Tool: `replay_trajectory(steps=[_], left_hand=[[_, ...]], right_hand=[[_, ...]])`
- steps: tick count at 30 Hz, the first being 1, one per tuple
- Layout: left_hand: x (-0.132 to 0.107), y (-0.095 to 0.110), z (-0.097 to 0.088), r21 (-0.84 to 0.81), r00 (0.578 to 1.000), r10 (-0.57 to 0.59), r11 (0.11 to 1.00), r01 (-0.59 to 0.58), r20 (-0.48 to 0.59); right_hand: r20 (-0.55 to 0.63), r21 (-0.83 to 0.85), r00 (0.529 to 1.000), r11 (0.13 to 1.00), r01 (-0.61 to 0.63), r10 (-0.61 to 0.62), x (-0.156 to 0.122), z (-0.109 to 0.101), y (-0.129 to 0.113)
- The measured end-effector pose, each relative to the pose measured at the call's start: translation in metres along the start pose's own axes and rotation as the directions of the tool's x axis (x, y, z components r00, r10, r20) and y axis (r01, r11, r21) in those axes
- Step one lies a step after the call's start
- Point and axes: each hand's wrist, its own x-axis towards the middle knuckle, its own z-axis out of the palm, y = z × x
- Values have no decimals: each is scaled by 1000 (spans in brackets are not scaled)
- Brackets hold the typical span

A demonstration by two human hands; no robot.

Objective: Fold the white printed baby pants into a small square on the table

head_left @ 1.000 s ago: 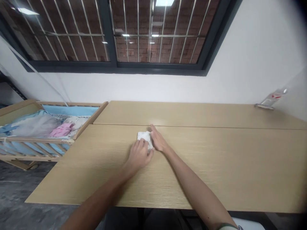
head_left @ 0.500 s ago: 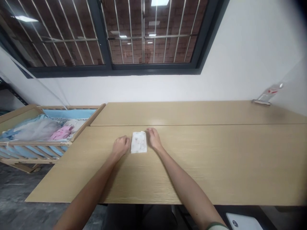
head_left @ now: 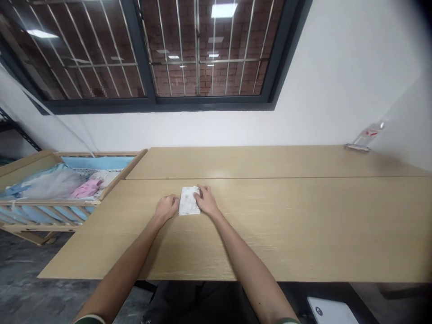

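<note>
A small white rectangle (head_left: 188,202) with faint grey marks lies flat on the wooden table (head_left: 286,225); whether it is folded cloth or a paper booklet, I cannot tell. My right hand (head_left: 205,200) pinches its upper right side, thumb on top and the other fingers at the edge. Close by the left edge, my left hand (head_left: 167,207) rests on the tabletop, fingers curled into a loose fist with nothing visible inside.
A wooden crib (head_left: 111,189) with blue lining and pink and white cloths stands left of the table. At the back right leans a clear plastic bottle-like object (head_left: 369,133). Below the front edge lies a white phone-like device (head_left: 332,310). A barred window (head_left: 209,102) is ahead.
My right hand has moved left from beside the white rectangle onto its upper right side, and its thumb now lies on top. The left hand stays curled at the left edge. The view has shifted slightly.
</note>
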Motion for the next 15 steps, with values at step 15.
replay_trajectory(steps=[15], left_hand=[[-34,2,-7,-226,976,212,950,-216,-45]], right_hand=[[-89,334,994,942,-35,69,-16,14,-16]])
